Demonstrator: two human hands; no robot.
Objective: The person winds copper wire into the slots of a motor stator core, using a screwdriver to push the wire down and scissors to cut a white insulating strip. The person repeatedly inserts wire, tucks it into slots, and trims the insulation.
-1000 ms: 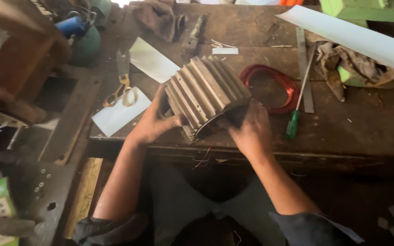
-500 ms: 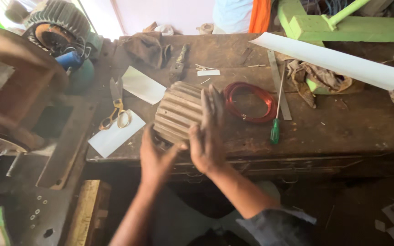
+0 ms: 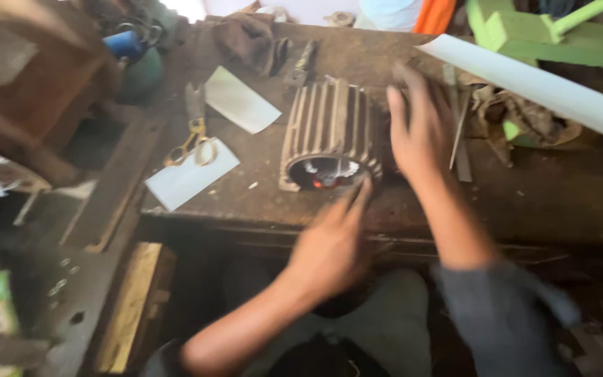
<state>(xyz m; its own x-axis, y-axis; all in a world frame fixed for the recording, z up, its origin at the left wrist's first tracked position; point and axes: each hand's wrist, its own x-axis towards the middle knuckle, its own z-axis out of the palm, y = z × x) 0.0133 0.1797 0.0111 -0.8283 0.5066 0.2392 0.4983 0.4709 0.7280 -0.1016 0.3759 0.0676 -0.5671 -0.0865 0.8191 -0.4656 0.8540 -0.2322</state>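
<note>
A ribbed grey motor housing [image 3: 329, 132] lay on its side near the front edge of a worn wooden workbench [image 3: 560, 195], its open end facing the person and showing windings inside. The left hand [image 3: 333, 244] was raised just in front of that opening, fingers loosely extended toward its lower rim, holding nothing; motion blur hid whether they touched it. The right hand [image 3: 420, 129] was open with fingers spread, just beside the housing's right flank. Scissors with yellow handles [image 3: 191, 136] lay across a white paper sheet [image 3: 190, 174] to the left; a long white strip [image 3: 546, 87] lay at the right.
</note>
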